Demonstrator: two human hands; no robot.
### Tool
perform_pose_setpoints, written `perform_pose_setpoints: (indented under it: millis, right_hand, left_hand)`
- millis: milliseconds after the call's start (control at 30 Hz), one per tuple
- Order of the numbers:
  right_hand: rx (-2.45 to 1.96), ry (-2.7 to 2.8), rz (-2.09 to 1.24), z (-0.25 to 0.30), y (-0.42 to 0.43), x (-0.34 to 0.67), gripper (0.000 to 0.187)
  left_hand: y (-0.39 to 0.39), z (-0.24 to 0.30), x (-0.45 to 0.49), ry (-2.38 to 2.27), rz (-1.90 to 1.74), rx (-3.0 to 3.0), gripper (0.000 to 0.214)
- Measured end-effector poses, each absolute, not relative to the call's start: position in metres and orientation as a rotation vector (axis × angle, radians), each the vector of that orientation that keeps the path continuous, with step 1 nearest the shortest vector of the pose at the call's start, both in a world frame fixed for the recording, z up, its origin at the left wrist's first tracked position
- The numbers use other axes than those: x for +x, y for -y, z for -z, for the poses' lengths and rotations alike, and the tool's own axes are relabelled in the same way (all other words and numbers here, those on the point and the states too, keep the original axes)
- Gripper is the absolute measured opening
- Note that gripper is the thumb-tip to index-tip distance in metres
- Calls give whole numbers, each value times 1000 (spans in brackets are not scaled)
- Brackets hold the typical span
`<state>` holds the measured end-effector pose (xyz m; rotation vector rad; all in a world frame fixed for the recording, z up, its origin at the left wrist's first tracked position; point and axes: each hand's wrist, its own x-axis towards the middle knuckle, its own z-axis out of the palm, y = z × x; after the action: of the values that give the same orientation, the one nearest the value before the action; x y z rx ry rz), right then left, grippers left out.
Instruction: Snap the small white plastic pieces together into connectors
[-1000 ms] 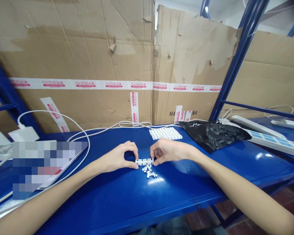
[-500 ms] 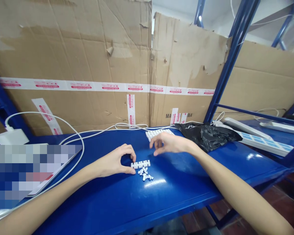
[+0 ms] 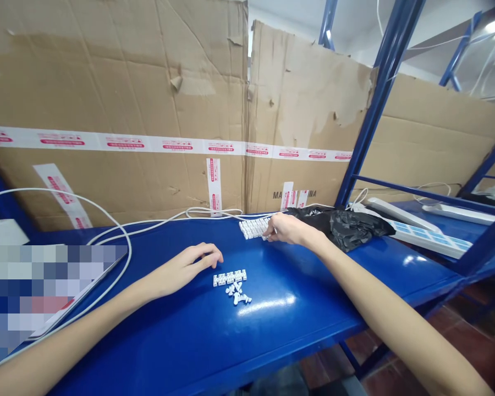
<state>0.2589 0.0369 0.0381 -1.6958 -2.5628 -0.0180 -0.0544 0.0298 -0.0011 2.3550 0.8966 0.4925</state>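
My right hand [image 3: 284, 227] is at the back of the blue shelf, fingers pinched on a small white plastic block [image 3: 265, 237] at the right end of the white block group [image 3: 252, 228]. The fingers partly cover that end. Nearer to me lies a short row of white slotted blocks [image 3: 230, 278], side by side. My left hand [image 3: 193, 265] hovers just left of this row, apart from it, with thumb and fingers loosely extended and nothing visible in them. A little pile of loose white plastic pieces [image 3: 237, 293] lies just in front of the row.
The blue metal shelf [image 3: 181, 341] is backed by tall cardboard [image 3: 119, 99]. A black plastic bag [image 3: 350, 226] sits behind my right forearm. White cables [image 3: 124, 242] loop across the left, near a white adapter [image 3: 6, 233] and a blurred-out flat item. Long white strips [image 3: 433, 239] lie at right.
My left hand has let go of the short row and drawn slightly back. My right hand has moved back to the rear blocks and closed its fingers there. The view has shifted slightly right.
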Motion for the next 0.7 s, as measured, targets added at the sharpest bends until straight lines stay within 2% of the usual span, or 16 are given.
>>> perform_pose_setpoints:
  millis: [133, 333, 467, 633, 700]
  right_hand:
    - [-1617, 2596, 52, -37, -35, 255, 12]
    - [-1698, 2518, 34, -35, -36, 254, 16]
    - [-1413, 2463, -233, -36, -31, 246, 12]
    - [-1001, 2092, -624, -28, -8, 208, 28]
    - [-929, 2024, -748, -24, 3, 193, 30]
  left_hand:
    - [-27, -1, -53, -886, -533, 2346, 40]
    - [-23, -1, -50, -832, -644, 2370, 41]
    - [-24, 2, -47, -865, -778, 2441, 30]
    - [-19, 7, -41, -861, -1064, 2581, 36]
    - [-15, 7, -40, -808, -1125, 2651, 26]
